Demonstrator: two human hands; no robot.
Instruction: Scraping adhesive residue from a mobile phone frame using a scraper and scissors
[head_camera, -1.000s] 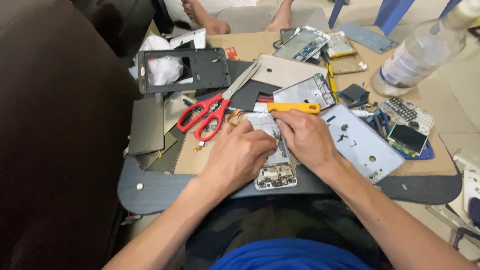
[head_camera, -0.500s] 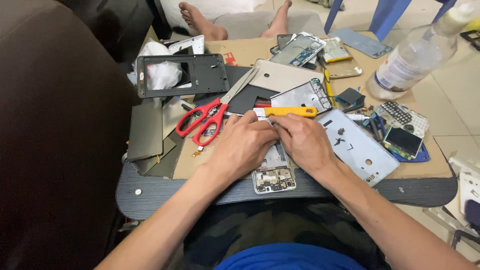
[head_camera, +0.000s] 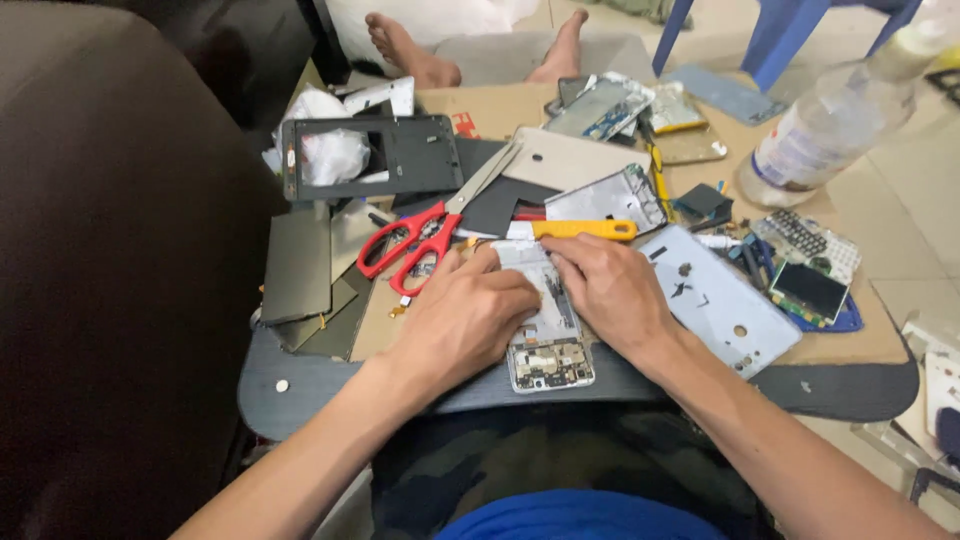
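An opened phone body with exposed circuit boards lies on a dark board across my lap. My left hand presses down on its left side, fingers curled over the top edge. My right hand rests on its right side, fingertips on the upper part. Both hands hide most of the phone; only its lower end shows. Red-handled scissors lie just left of my left hand. A yellow-handled tool sits just beyond my fingertips.
Loose phone parts crowd the board: a black frame, a beige back cover, a pale blue cover, a small screen. A plastic bottle lies at the right. Another person's bare feet are beyond the board.
Both hands have stayed on the phone body with only slight finger shifts. The view has moved a little; nothing was picked up or let go.
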